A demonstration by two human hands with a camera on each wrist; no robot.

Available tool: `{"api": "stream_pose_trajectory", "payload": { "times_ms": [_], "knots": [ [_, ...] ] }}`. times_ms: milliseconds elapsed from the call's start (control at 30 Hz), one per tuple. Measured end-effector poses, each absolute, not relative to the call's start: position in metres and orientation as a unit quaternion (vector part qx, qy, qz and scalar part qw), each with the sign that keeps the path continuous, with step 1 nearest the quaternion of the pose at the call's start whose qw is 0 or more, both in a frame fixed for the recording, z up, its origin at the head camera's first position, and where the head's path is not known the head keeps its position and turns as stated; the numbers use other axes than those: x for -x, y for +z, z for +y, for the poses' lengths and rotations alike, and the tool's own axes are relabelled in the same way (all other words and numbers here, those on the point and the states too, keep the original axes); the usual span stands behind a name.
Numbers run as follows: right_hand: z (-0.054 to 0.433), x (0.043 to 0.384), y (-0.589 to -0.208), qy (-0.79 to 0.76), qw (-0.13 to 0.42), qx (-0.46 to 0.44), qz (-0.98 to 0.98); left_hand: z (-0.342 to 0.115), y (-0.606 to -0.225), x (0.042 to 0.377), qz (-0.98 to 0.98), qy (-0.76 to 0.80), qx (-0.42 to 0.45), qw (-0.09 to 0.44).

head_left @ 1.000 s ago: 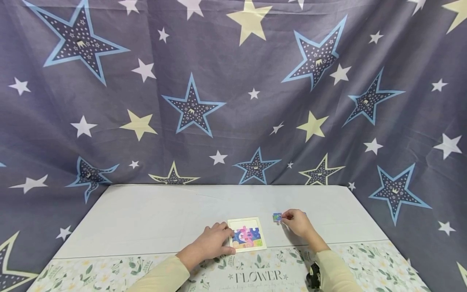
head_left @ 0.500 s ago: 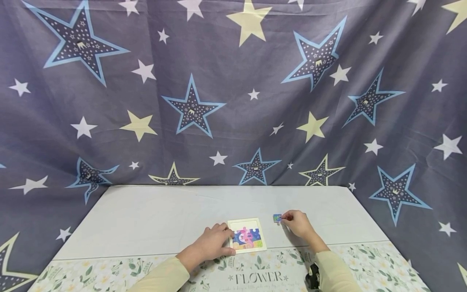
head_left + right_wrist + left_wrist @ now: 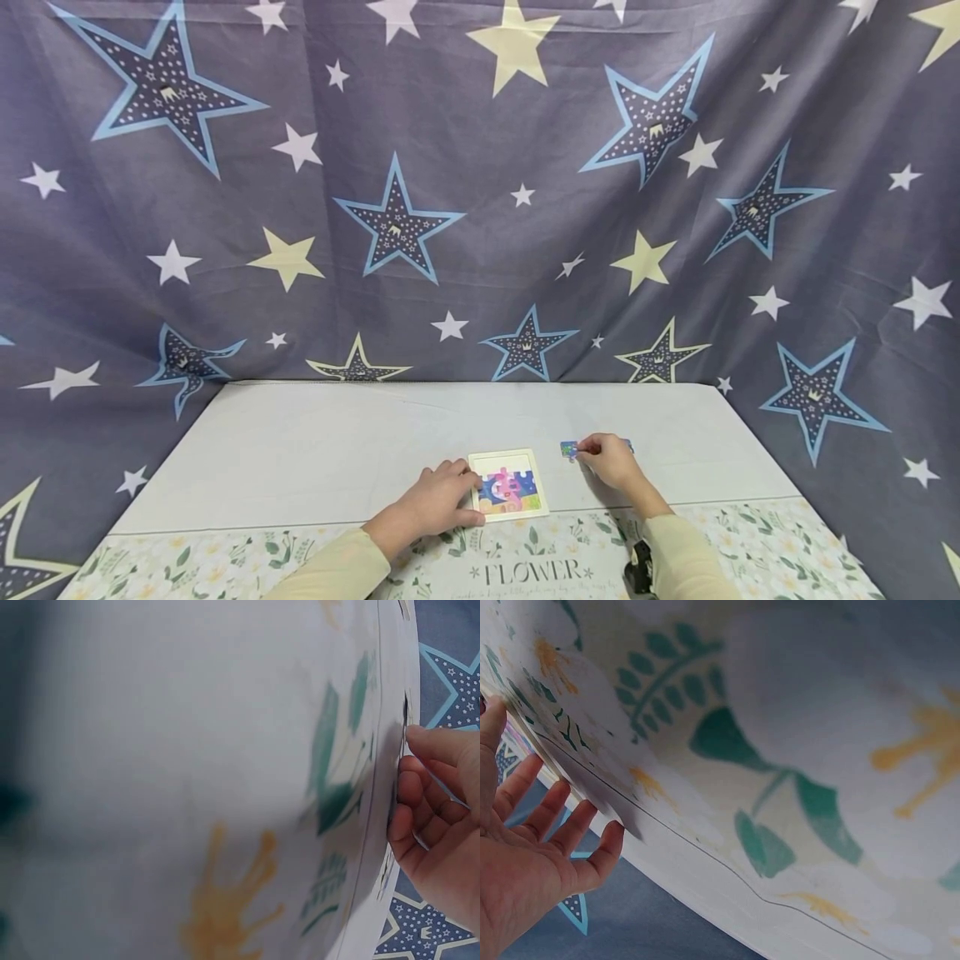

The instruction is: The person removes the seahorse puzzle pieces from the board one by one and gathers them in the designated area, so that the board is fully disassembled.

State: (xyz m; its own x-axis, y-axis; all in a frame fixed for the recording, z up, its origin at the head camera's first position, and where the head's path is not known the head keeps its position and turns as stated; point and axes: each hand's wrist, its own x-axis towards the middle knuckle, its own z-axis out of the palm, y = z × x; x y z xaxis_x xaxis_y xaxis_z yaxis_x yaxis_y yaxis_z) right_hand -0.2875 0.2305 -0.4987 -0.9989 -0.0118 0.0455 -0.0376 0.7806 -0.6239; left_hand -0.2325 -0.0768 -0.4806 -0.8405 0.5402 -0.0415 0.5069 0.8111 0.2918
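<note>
A small jigsaw tray [image 3: 504, 519] with a pale frame lies on the table, partly filled with pieces in a pink, blue and yellow picture. Its upper strip shows bare white. My left hand [image 3: 437, 498] rests against the tray's left side, fingers spread and thumb by the lower left corner; the left wrist view shows its fingers [image 3: 609, 844] lightly bent at the edge. To the tray's right, my right hand [image 3: 611, 461] pinches a blue-green puzzle piece [image 3: 567, 450] at the table surface. Another blue piece [image 3: 629, 446] peeks out behind that hand, mostly hidden.
The white table [image 3: 337, 442] carries a floral cloth [image 3: 217, 567] with the word FLOWER along its near side. A dark curtain [image 3: 465, 275] with stars hangs behind and at both sides. A black item [image 3: 640, 571] sits at the right wrist.
The right fingers have shifted slightly at the puzzle piece, which now lies flatter. More of the blue piece behind the right hand shows. The left hand and tray stay put.
</note>
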Motion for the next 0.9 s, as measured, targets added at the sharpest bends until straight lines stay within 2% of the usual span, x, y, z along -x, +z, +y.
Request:
{"api": "stream_pose_trajectory", "payload": {
  "times_ms": [900],
  "knots": [
    [0.2301,0.29,-0.4992,0.338,0.014,0.004,-0.941,-0.0767,-0.4802,0.2306,0.949,0.137,-0.276,0.062]
  ]
}}
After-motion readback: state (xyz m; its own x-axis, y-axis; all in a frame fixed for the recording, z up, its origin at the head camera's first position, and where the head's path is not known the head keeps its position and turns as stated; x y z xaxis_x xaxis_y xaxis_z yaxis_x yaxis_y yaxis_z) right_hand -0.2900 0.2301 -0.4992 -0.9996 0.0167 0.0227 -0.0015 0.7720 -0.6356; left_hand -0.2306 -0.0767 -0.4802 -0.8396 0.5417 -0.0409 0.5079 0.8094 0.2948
